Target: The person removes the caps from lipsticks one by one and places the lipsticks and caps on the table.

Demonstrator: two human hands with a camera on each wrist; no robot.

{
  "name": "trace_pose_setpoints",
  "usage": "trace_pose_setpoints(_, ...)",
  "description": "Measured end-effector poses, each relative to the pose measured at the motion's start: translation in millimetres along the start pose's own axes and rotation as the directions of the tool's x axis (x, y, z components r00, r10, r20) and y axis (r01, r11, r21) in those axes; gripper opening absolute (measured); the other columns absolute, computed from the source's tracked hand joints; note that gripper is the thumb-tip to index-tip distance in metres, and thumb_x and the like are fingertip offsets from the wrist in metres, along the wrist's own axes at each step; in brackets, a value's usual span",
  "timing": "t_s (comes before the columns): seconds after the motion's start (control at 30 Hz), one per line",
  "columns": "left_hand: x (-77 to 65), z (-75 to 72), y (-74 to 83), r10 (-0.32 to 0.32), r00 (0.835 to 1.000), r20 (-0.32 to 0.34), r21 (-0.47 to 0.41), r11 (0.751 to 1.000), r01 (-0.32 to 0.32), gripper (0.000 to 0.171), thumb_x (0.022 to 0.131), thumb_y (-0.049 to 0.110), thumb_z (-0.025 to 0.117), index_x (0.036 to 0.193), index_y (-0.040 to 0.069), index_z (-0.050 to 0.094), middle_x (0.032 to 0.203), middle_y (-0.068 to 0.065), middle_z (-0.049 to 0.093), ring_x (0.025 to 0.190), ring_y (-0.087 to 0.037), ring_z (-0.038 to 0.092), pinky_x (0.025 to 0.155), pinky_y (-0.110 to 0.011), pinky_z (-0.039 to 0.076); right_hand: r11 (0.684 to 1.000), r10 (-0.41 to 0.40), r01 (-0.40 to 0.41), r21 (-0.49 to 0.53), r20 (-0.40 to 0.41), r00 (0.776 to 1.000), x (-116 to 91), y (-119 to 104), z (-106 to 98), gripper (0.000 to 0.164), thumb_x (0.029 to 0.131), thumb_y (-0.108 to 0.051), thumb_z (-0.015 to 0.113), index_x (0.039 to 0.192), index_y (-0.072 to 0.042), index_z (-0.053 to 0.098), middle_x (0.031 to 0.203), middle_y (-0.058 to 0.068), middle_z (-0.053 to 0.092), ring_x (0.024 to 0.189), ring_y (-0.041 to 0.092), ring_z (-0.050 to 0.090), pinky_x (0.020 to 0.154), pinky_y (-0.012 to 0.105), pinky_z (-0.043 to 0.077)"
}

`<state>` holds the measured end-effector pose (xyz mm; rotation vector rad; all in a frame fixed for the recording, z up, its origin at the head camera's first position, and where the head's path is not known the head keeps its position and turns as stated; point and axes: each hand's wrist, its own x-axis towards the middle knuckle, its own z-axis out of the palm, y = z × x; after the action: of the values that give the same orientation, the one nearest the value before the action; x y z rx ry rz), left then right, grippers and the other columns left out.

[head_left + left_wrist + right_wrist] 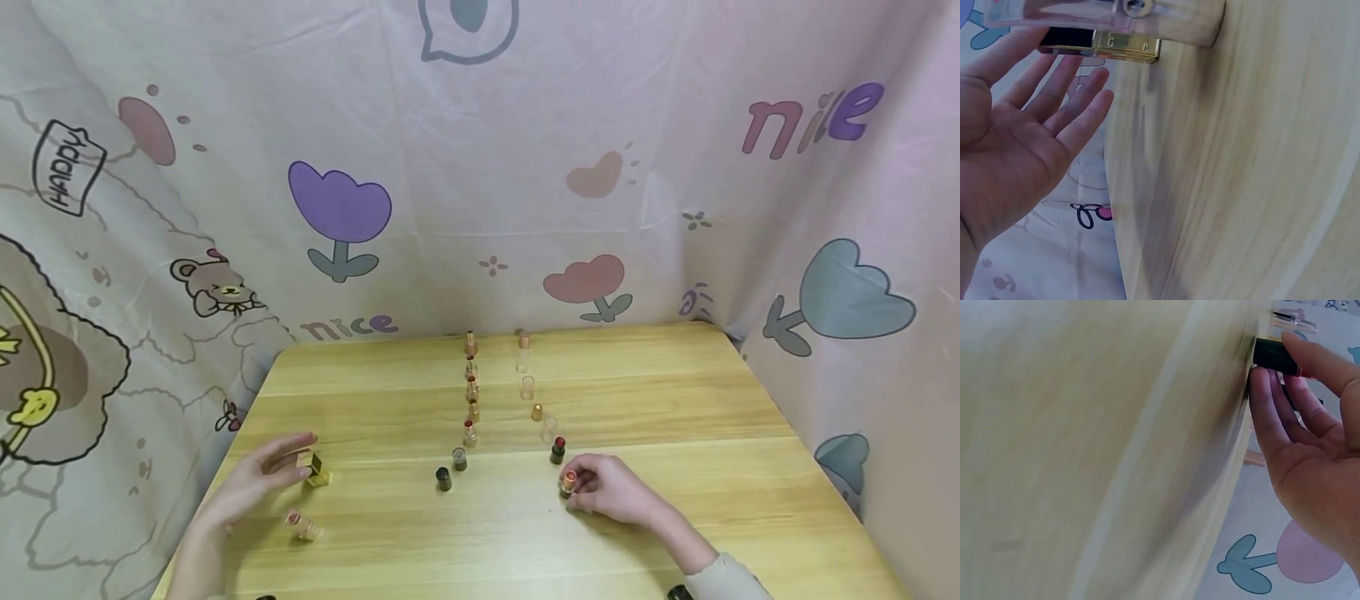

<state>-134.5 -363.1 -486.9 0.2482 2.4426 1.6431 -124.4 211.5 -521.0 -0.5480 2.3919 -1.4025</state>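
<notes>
My right hand (611, 492) pinches a lipstick (569, 481) with an orange-red tip between thumb and fingers. Its dark base (1274, 356) stands right at the tabletop in the right wrist view. Just behind it is another dark lipstick (558, 451) with a red tip. On the left, my left hand (262, 473) reaches around a square gold lipstick (315, 469), thumb and fingers fairly straight and spread beside it. Nearer the front stands a clear-cased pinkish lipstick (302, 526), which partly covers the gold one in the left wrist view.
Several uncapped lipsticks (472, 388) form a row down the middle of the wooden table (375, 533). Several caps, among them a clear cap (528, 387) and a gold cap (537, 412), line up to their right. Two dark pieces (444, 478) stand nearer the front. A printed curtain (480, 167) encloses the table.
</notes>
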Motion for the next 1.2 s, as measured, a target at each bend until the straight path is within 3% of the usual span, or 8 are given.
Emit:
trace_pose_setpoints(0.17,4.5,4.4,-0.9,-0.06,0.998,-0.01,0.046,0.997,0.06,0.055,0.099,0.02,0.072,0.147,0.001,0.054,0.149,-0.018,0.056,0.12,0.013,0.051,0.096,-0.007,0.043,1.0,0.003,-0.003,0.012,-0.01,1.0,-2.7,-0.4,-0.9,0.041,0.081,-0.001,0.084,0.118,0.002,0.068,0.099,0.006,0.069,0.09,0.017,0.068,0.078,0.022,0.062)
trace_pose_setpoints(0.4,5.2,9.6,-1.5,-0.098,0.994,-0.043,0.017,0.995,0.098,0.05,0.099,0.016,0.072,0.143,-0.003,0.056,0.111,-0.003,0.06,0.092,-0.002,0.056,0.081,-0.022,0.055,0.998,-0.023,0.027,0.053,-0.076,0.997,-9.7,-5.6,-4.5,0.045,0.083,-0.002,0.083,0.124,0.007,0.065,0.108,0.009,0.07,0.096,0.023,0.069,0.088,0.027,0.063)
trace_pose_setpoints(0.57,5.9,12.0,2.1,-0.108,0.993,-0.053,0.037,0.993,0.11,0.052,0.099,0.02,0.073,0.143,-0.002,0.057,0.144,-0.016,0.059,0.114,0.006,0.058,0.092,-0.013,0.051,0.995,-0.081,0.089,0.044,-0.157,0.984,-12.9,-13.8,-9.6,0.044,0.085,-0.006,0.083,0.123,0.007,0.065,0.115,0.017,0.07,0.101,0.028,0.069,0.094,0.033,0.062)
trace_pose_setpoints(0.7,6.1,13.6,7.0,-0.132,0.99,-0.058,0.072,0.988,0.136,0.054,0.1,0.025,0.072,0.145,0.0,0.056,0.152,-0.025,0.05,0.135,-0.024,0.056,0.095,-0.01,0.047,0.993,-0.094,0.108,0.053,-0.218,0.971,-11.4,-19.5,-12.8,0.043,0.086,-0.007,0.083,0.123,0.005,0.067,0.118,0.023,0.069,0.104,0.035,0.069,0.096,0.033,0.061)
trace_pose_setpoints(0.8,6.2,14.0,11.0,-0.141,0.988,-0.062,0.099,0.984,0.147,0.057,0.101,0.028,0.07,0.147,0.001,0.053,0.156,-0.028,0.043,0.144,-0.048,0.04,0.108,-0.025,0.048,0.991,-0.091,0.112,0.071,-0.253,0.963,-9.1,-24.5,-14.4,0.043,0.085,-0.005,0.084,0.124,0.004,0.067,0.119,0.024,0.068,0.105,0.038,0.069,0.096,0.031,0.061)
trace_pose_setpoints(0.97,8.2,13.2,18.0,-0.161,0.984,-0.082,0.136,0.976,0.171,0.06,0.103,0.032,0.067,0.15,-0.001,0.048,0.16,-0.032,0.036,0.145,-0.054,0.035,0.119,-0.058,0.034,0.985,-0.134,0.162,0.068,-0.303,0.943,-4.5,-33.3,-16.7,0.044,0.084,0.004,0.08,0.126,0.005,0.066,0.12,0.024,0.068,0.107,0.034,0.068,0.095,0.032,0.061)
trace_pose_setpoints(1.13,12.2,13.3,28.5,-0.148,0.986,-0.074,0.122,0.98,0.156,0.061,0.105,0.032,0.065,0.15,-0.004,0.045,0.159,-0.034,0.032,0.145,-0.057,0.031,0.119,-0.062,0.033,0.976,-0.156,0.201,0.085,-0.374,0.914,0.7,-40.9,-19.1,0.042,0.086,0.005,0.079,0.126,0.003,0.066,0.121,0.022,0.068,0.107,0.03,0.069,0.095,0.033,0.062)
trace_pose_setpoints(1.2,15.3,13.4,34.5,-0.119,0.991,-0.066,0.113,0.986,0.126,0.059,0.105,0.029,0.065,0.148,-0.005,0.045,0.158,-0.034,0.034,0.145,-0.057,0.032,0.118,-0.056,0.039,0.976,-0.146,0.199,0.093,-0.401,0.904,2.5,-44.1,-20.3,0.04,0.088,0.002,0.079,0.126,0.0,0.067,0.121,0.02,0.068,0.108,0.03,0.068,0.095,0.031,0.061)
